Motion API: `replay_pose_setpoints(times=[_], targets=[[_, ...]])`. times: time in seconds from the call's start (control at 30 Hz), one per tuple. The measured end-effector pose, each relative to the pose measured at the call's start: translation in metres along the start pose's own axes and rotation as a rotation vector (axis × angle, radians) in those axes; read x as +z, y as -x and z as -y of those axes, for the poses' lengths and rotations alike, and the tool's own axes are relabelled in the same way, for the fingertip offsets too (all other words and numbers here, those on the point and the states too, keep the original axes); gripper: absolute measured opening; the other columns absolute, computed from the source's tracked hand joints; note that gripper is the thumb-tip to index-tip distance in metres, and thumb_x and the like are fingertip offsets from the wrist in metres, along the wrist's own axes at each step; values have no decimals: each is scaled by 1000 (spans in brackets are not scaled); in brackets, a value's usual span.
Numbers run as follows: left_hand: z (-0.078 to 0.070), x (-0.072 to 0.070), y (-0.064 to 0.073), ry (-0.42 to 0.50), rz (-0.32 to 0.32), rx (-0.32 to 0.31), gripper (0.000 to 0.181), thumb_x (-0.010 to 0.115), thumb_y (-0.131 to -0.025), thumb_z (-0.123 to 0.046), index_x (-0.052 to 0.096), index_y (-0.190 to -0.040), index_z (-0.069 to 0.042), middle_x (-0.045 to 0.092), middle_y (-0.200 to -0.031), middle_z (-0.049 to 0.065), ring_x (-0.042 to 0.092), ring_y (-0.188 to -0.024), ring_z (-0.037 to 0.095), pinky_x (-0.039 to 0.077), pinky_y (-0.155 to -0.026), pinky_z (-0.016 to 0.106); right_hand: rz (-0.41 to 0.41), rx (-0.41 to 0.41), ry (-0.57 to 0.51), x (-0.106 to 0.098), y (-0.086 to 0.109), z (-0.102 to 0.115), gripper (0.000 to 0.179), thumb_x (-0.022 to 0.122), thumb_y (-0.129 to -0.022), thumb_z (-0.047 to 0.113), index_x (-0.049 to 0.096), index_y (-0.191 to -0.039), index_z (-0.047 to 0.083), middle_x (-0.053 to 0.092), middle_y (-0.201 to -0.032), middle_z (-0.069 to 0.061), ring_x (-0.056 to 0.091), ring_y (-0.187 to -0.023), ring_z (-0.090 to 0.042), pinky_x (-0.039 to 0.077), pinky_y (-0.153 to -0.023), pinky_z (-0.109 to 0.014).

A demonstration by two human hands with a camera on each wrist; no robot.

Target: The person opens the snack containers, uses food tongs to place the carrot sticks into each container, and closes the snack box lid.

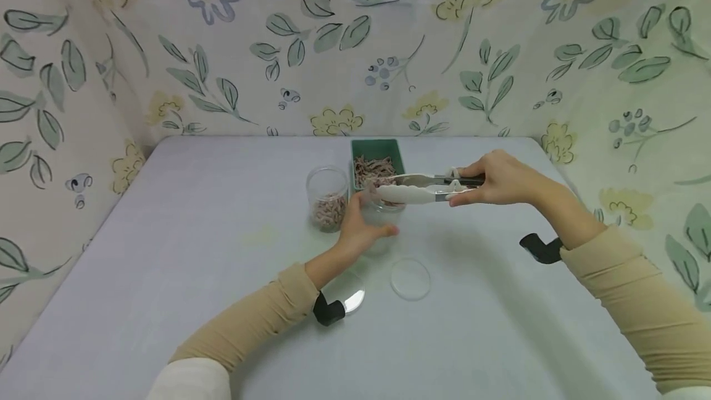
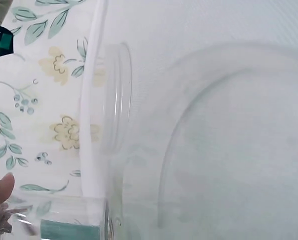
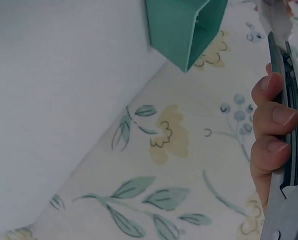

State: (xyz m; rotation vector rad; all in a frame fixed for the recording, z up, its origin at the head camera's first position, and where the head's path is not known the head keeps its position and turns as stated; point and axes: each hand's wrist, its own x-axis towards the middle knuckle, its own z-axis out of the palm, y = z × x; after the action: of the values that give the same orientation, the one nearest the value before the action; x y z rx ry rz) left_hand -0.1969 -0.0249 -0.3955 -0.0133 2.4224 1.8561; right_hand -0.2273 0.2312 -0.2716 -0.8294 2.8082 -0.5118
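My right hand point(image 1: 502, 181) grips metal tongs point(image 1: 422, 193) with pale scalloped tips, its fingers wrapped round the dark handle insets in the right wrist view. At the tips are some brownish-pink strips point(image 1: 371, 187). Under the tongs, my left hand point(image 1: 355, 227) holds a clear jar point(image 1: 389, 206), fingers on its left side and thumb stretched in front; the tongs partly hide it. In the left wrist view, the thumb point(image 2: 1, 192) shows by clear plastic. Just behind stands a green container point(image 1: 401, 156) with more strips point(image 1: 369, 168) inside.
Left of my left hand stands another clear jar point(image 1: 326, 181), its lower part filled with similar strips. Two clear round lids lie nearer me: one lid point(image 1: 411, 279) in front of the hands, the other lid point(image 1: 340, 286) beside my left wrist. A floral curtain point(image 1: 333, 48) surrounds the white table point(image 1: 222, 202).
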Motion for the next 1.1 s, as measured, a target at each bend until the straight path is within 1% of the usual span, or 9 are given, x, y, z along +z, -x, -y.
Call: replay_pose_setpoints(times=[0.17, 0.27, 0.33, 0.47, 0.57, 0.73, 0.9, 1.0, 1.1], targets=[[-1, -2, -4, -55, 64, 66, 87, 89, -66, -6, 40, -138, -5, 47, -140, 16, 41, -132, 34, 31, -111, 46, 56, -99, 296, -21, -4, 23, 56, 82, -75, 40, 72, -113, 2, 51, -56, 8, 37, -48, -7, 30, -45, -24], [-1, -3, -7, -80, 88, 109, 86, 89, -64, -3, 43, -137, -6, 51, -137, 14, 45, -129, 33, 33, -110, 46, 84, -132, 429, -28, -12, 41, 55, 82, -73, 43, 73, -113, 6, 54, -59, 7, 42, -50, -8, 36, -46, -27], [0, -5, -8, -97, 89, 123, 89, 90, -63, -3, 43, -139, -7, 53, -135, 13, 46, -128, 32, 34, -109, 46, 94, -125, 467, -31, -18, 50, 57, 83, -71, 45, 73, -114, 8, 61, -65, 5, 49, -54, -9, 42, -48, -29], [2, -7, -8, -98, 84, 105, 91, 89, -65, -4, 41, -141, -6, 53, -135, 13, 47, -128, 31, 33, -110, 45, 125, -38, 427, -41, -25, 57, 72, 84, -67, 50, 69, -121, 4, 62, -70, 2, 52, -60, -13, 44, -52, -31], [4, -8, -8, -58, 81, 85, 87, 89, -65, -4, 42, -139, -5, 53, -135, 14, 46, -128, 30, 32, -111, 43, 145, 47, 320, -51, -26, 50, 79, 85, -67, 48, 64, -126, 0, 57, -70, -1, 49, -62, -15, 39, -55, -30], [7, -9, -7, 5, 83, 82, 81, 88, -65, -2, 46, -135, -3, 52, -135, 15, 46, -128, 30, 31, -111, 42, 91, 134, 166, -60, -28, 34, 79, 86, -68, 47, 63, -126, -2, 55, -73, -4, 43, -62, -17, 32, -53, -29], [11, -8, -3, 40, 74, 55, 83, 88, -65, -2, 46, -137, -3, 50, -138, 16, 43, -130, 31, 30, -112, 43, 38, 182, 259, -53, -46, 25, 80, 78, -70, 61, 65, -122, 0, 58, -75, -6, 48, -66, -21, 37, -55, -33], [14, -9, -2, 58, 62, 2, 86, 89, -66, -4, 46, -140, -7, 48, -141, 15, 40, -133, 31, 28, -113, 44, 24, 231, 334, -43, -65, 24, 89, 73, -71, 66, 60, -128, -2, 68, -97, -15, 60, -83, -29, 49, -67, -42], [17, -9, -2, 76, 68, -21, 88, 89, -66, -4, 46, -142, -10, 46, -144, 14, 38, -135, 30, 27, -114, 44, 38, 260, 385, -31, -83, 24, 91, 74, -71, 64, 57, -132, -2, 64, -120, -20, 61, -99, -35, 52, -77, -50]])
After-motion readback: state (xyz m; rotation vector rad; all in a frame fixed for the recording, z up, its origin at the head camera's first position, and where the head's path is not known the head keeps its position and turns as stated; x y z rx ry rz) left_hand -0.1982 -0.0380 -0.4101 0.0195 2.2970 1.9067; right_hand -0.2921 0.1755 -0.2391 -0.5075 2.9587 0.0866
